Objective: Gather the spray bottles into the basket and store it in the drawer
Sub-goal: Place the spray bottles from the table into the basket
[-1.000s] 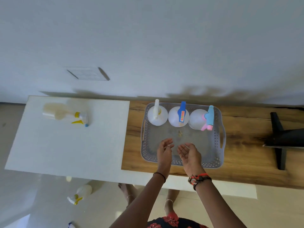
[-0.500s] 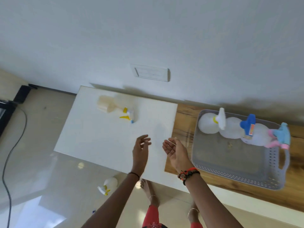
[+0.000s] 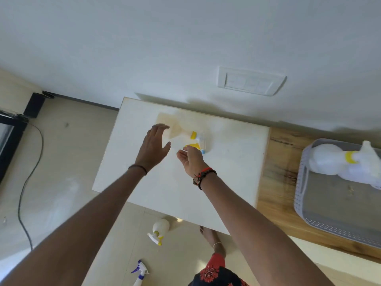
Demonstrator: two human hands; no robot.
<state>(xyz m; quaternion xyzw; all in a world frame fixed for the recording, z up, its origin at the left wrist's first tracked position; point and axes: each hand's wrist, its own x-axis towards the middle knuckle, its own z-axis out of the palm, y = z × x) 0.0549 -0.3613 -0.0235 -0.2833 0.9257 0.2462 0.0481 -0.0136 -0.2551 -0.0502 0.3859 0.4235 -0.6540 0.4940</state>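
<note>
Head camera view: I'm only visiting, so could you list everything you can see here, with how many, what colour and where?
lying bottle: one, tan with yellow trigger, on its side on the white table
basket bottles: at least two, white, one yellow-collared, in the basket; the frame edge cuts them
floor bottles: two, one white with yellow trigger, one blue-triggered, on the floor below the table
basket: one, grey, on the wooden counter
switch plate: one, white, on the wall
cable: one, black, on the floor at left
left hand: open, above the lying bottle's body
right hand: open, fingertips by the yellow trigger; contact unclear
</note>
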